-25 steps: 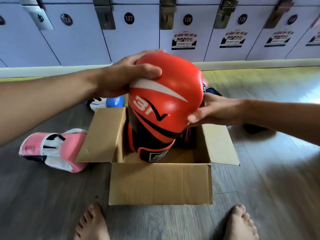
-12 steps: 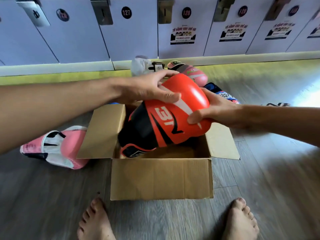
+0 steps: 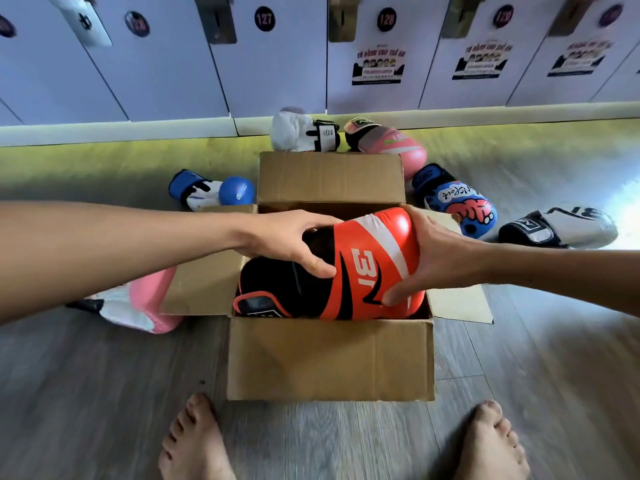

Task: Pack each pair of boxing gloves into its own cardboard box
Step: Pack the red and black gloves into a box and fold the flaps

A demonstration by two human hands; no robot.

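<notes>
Your left hand is curled over the dark wrist end of the red glove, thumb underneath; your right hand is spread wide around the padded end, fingers wrapped under. The glove lies on its side, half sunk into the open cardboard box, cuff toward the left wall. Whether its partner is already underneath, you cannot tell from here. Risks as judged: the padded end sits high near the right flap and may catch or fold it inward if you press down hard. A bulky glove wedged crosswise may spring back up and stop the flaps closing. Loose gloves lie around the box, the blue patterned glove just beside it: watch for mismatched pairs.
</notes>
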